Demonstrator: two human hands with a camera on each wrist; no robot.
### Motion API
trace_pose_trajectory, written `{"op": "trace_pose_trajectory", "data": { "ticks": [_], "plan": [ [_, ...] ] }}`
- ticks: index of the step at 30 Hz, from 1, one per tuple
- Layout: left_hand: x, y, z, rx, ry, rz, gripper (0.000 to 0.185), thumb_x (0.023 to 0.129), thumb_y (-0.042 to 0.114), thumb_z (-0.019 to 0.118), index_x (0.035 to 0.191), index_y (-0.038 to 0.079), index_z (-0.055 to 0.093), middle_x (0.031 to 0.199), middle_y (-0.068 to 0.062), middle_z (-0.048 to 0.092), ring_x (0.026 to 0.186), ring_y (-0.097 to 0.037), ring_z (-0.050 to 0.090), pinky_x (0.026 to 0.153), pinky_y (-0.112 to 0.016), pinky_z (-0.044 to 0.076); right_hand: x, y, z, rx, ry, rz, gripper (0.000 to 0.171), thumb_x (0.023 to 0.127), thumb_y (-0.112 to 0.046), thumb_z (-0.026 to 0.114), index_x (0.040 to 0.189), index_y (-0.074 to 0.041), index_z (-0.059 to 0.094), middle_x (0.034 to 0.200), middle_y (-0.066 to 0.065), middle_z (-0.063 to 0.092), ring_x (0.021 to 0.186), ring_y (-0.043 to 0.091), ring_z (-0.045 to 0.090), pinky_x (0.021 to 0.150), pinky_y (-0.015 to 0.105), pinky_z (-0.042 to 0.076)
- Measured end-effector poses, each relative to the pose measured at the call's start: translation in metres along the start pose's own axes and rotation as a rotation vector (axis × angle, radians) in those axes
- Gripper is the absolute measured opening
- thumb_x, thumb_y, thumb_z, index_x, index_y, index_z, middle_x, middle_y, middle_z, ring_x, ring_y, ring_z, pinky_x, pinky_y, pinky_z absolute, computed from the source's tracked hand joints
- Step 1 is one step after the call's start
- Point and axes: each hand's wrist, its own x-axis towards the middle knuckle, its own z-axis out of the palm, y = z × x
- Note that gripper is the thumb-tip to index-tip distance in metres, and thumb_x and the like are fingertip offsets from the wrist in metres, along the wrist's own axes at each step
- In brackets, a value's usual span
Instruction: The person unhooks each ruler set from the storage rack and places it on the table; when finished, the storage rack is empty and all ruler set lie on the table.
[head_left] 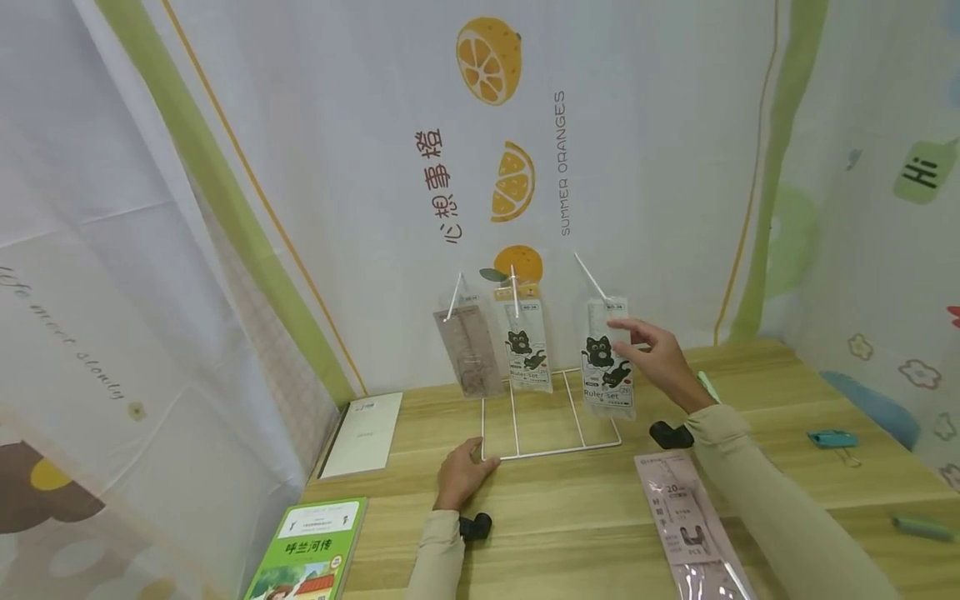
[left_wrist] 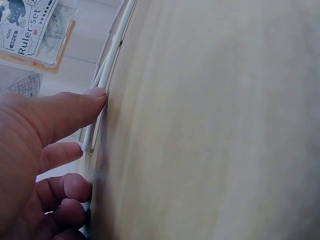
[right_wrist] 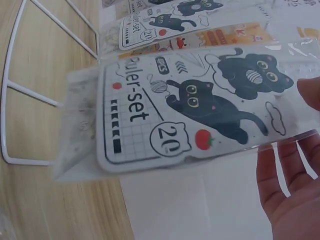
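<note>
Right hand grip: right hand [head_left: 660, 358] touches the upper edge of the right ruler-set pack [head_left: 609, 367] with fingers nearly straight; in the right wrist view the thumb tip and fingers [right_wrist: 287, 185] sit at the pack's edge, and I cannot tell whether they pinch it.
Left hand grip: left hand [head_left: 461, 473] rests on the wooden table [head_left: 570, 517], fingers extended, with a fingertip [left_wrist: 97, 95] pressed against the front left corner of the white wire rack [head_left: 551, 417]; nothing is grasped.
Right ruler-set pack: hangs from the rack's right peg, a clear sleeve printed with black cats and "Ruler-set 20".
Other packs on rack: a second cat pack [head_left: 527, 354] on the middle peg, a brownish pack [head_left: 470, 354] on the left peg.
Pink pack: a pink ruler pack [head_left: 690, 525] lies flat on the table beside the right forearm.
Books: a white booklet [head_left: 366, 433] and a green book [head_left: 311, 550] lie at the table's left.
Right side of table: a teal clip [head_left: 832, 438] and a green item [head_left: 922, 525].
</note>
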Motion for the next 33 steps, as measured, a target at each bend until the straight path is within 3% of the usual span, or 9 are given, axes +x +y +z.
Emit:
{"op": "trace_pose_trajectory", "data": {
  "ticks": [5, 11, 22, 33],
  "plan": [
    [0.001, 0.0, 0.0, 0.0, -0.003, -0.007, 0.055, 0.086, 0.032, 0.079, 0.128, 0.0, 0.066, 0.122, -0.025, 0.068, 0.109, -0.046, 0.064, 0.088, -0.057, 0.052, -0.01, -0.002, -0.004, 0.064, 0.005, -0.019, 0.037, 0.097, -0.011, 0.068, 0.132, 0.001, 0.063, 0.094, 0.009, 0.053, 0.084, 0.008, 0.065, 0.073, 0.021, 0.057],
    [0.002, -0.001, 0.0, -0.002, -0.002, -0.01, 0.055, 0.086, 0.032, 0.079, 0.128, -0.001, 0.065, 0.123, -0.025, 0.067, 0.112, -0.046, 0.064, 0.091, -0.057, 0.051, -0.018, -0.005, -0.009, 0.063, 0.028, -0.044, 0.034, 0.094, -0.008, 0.071, 0.126, 0.003, 0.066, 0.088, 0.006, 0.051, 0.075, 0.006, 0.064, 0.068, 0.019, 0.056],
    [0.0, 0.0, 0.001, -0.02, -0.033, -0.016, 0.054, 0.088, 0.031, 0.077, 0.129, -0.002, 0.064, 0.129, -0.026, 0.065, 0.118, -0.047, 0.061, 0.098, -0.059, 0.048, -0.033, -0.014, -0.018, 0.038, -0.005, -0.034, 0.035, 0.094, -0.008, 0.071, 0.126, 0.004, 0.065, 0.084, 0.004, 0.058, 0.074, 0.009, 0.065, 0.063, 0.022, 0.054],
    [-0.001, 0.002, 0.0, 0.007, -0.009, -0.008, 0.054, 0.088, 0.032, 0.078, 0.129, -0.001, 0.065, 0.126, -0.025, 0.066, 0.114, -0.047, 0.062, 0.095, -0.059, 0.05, -0.048, -0.037, -0.028, 0.073, -0.029, -0.048, 0.035, 0.094, -0.007, 0.07, 0.126, 0.005, 0.064, 0.088, 0.001, 0.063, 0.071, 0.012, 0.065, 0.066, 0.024, 0.057]
  ]
}}
